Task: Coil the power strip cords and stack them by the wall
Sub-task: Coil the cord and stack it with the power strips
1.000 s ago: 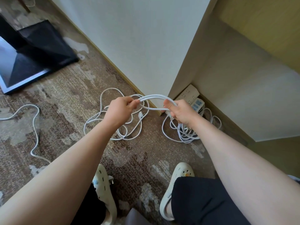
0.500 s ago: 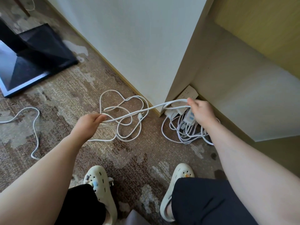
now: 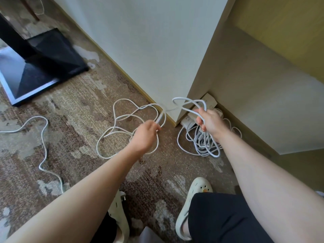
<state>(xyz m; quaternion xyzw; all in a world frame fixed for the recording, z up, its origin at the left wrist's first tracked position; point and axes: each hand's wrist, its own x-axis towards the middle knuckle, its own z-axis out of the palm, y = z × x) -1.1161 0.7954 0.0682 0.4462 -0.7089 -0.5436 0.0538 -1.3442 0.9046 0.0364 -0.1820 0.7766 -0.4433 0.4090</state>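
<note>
1. Head view, hands: The right hand (image 3: 209, 122) held a loop of white cord (image 3: 188, 104) raised above the floor, its fingers curled round the gathered strands. The left hand (image 3: 146, 135) pinched the same cord lower down and to the left, fingers closed on the strand; that stretch of cord was motion-blurred.

2. Head view, cord run: From the left hand the cord rose toward the wall corner (image 3: 182, 109) and joined the loop in the right hand. The remainder of this cord lay as loose cord loops (image 3: 122, 120) on the carpet (image 3: 78, 106), just beside the baseboard of the white wall (image 3: 149, 50).

3. Head view, stack location: 2 white power strips (image 3: 190, 120) sat on the floor in the recess to the right of the wall corner, against the wall base. A coiled cord bundle (image 3: 203, 146) lay just in front of them, below the right hand.

4. Head view, other cord: A separate white cable (image 3: 44, 137) trailed across the carpet at the left, well apart from the stack.

5. Head view, surroundings: A black stand base (image 3: 43, 67) stood on the carpet at the upper left. A beige panel (image 3: 263, 102) bounded the recess on the right.

6. Head view, person: Both bare forearms reached forward. 2 cream clogs (image 3: 196, 193) and dark shorts (image 3: 224, 221) showed at the bottom edge.
</note>
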